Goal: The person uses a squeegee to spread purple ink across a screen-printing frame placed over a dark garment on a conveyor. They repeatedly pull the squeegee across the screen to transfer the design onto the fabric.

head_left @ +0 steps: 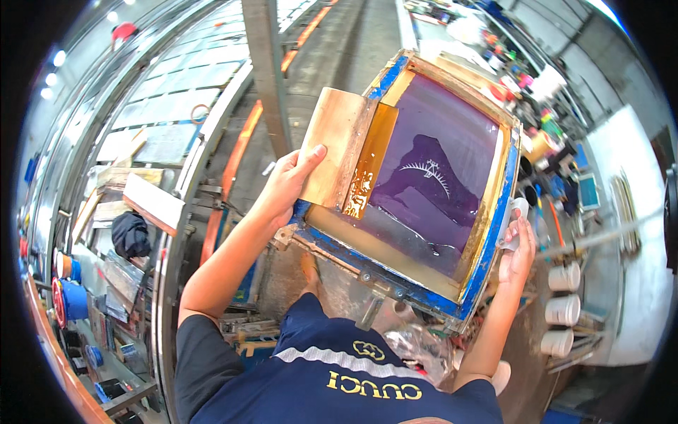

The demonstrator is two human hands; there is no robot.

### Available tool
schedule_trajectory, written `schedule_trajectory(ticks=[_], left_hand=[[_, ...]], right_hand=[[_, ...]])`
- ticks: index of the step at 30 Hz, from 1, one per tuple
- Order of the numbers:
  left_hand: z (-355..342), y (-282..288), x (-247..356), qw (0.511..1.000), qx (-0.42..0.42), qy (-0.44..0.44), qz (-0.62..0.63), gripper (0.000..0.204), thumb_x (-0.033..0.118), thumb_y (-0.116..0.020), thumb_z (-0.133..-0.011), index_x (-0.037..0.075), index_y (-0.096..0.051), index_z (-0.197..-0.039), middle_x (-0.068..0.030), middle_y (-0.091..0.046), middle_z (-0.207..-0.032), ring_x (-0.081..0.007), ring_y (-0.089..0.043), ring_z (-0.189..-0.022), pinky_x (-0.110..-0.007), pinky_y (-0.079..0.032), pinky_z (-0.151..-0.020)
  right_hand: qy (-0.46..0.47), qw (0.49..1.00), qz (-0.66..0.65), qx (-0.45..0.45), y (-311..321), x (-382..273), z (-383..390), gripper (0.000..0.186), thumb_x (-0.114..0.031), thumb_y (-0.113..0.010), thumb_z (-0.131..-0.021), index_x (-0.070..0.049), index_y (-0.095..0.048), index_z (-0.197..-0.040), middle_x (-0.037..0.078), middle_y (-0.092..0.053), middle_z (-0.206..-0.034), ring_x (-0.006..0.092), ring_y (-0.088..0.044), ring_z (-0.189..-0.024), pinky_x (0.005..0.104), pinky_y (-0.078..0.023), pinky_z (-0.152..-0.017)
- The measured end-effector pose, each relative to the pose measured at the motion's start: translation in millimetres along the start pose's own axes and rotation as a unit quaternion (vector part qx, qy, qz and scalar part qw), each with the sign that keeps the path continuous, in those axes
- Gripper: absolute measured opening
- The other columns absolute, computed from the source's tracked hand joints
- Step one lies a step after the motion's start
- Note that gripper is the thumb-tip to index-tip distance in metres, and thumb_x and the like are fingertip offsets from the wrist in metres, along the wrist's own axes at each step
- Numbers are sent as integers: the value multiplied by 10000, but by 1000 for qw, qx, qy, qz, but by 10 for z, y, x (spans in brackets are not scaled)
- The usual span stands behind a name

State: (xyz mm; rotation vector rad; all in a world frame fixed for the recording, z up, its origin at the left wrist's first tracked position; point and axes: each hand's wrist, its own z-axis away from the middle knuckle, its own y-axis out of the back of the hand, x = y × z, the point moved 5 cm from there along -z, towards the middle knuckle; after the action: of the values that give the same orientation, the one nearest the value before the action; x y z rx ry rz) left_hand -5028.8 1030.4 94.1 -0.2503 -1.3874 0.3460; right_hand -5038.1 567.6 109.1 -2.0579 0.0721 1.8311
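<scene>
My left hand (289, 180) grips a wooden squeegee (335, 145) with an amber, glossy-smeared blade, lying over the left side of a screen frame (489, 271). The frame is tilted in front of me, with blue tape along its edges. Its purple mesh (452, 120) carries a darker patch and a small pale curved design. At the frame's right edge my right hand (517, 247) has its fingers closed on a translucent white plastic piece (512, 226), against the blue tape. Metal fittings sit on the frame's lower bar.
Long metal printing rails (169, 212) with wood offcuts run along the left, beside blue buckets (74, 302). A steel post (268, 85) stands ahead. White buckets (563, 307), a white panel (621, 134) and cluttered benches line the right. My foot shows on the floor (332, 275) below.
</scene>
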Motion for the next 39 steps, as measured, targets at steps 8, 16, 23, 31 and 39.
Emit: schedule_trajectory(ticks=[8,16,23,31,39], left_hand=[[-1413,973,675,996,85,-30,-23,496,410,-664,-992,-33,-611,-1208,-93,-694,-1091,-134,-674,-958,-302,-548,-828],[-3144,1222,750,996,88,-29,13,500,391,-650,-1005,-49,-598,-1239,-93,-683,-1162,-148,-658,-1033,-320,-527,-903],[-5140,1335,970,994,78,-45,57,407,332,-638,-1018,-17,-614,-1227,-71,-696,-1106,-149,-686,-977,-332,-574,-840],[-6617,1834,1475,966,231,-98,62,353,345,-618,-1029,11,-650,-1134,-62,-710,-1021,-133,-691,-884,-294,-559,-779],[-8217,2235,1966,929,337,-122,94,416,351,-639,-1014,-3,-620,-1233,-57,-692,-1103,-136,-679,-961,-296,-543,-828]], right_hand=[[-32,996,-84,23,-1740,903,-1679,342,-230,-636,-994,21,-643,-1226,-66,-396,-746,55,-378,-655,220,-330,-595],[-14,994,-83,66,-2409,1383,-3177,309,-199,-611,-986,41,-650,-1177,-63,-398,-694,53,-381,-601,223,-305,-539],[-6,992,-102,68,-3225,1907,-5088,252,-161,-611,-984,33,-676,-1131,-61,-438,-695,53,-404,-585,209,-317,-538],[-78,990,-111,-49,-4857,2390,-6999,286,-122,-635,-971,32,-651,-1212,-68,-451,-747,36,-409,-661,207,-324,-563],[-145,977,-104,-121,-6449,3011,-8895,279,-176,-647,-972,13,-652,-1177,-61,-393,-708,48,-378,-625,221,-326,-562]])
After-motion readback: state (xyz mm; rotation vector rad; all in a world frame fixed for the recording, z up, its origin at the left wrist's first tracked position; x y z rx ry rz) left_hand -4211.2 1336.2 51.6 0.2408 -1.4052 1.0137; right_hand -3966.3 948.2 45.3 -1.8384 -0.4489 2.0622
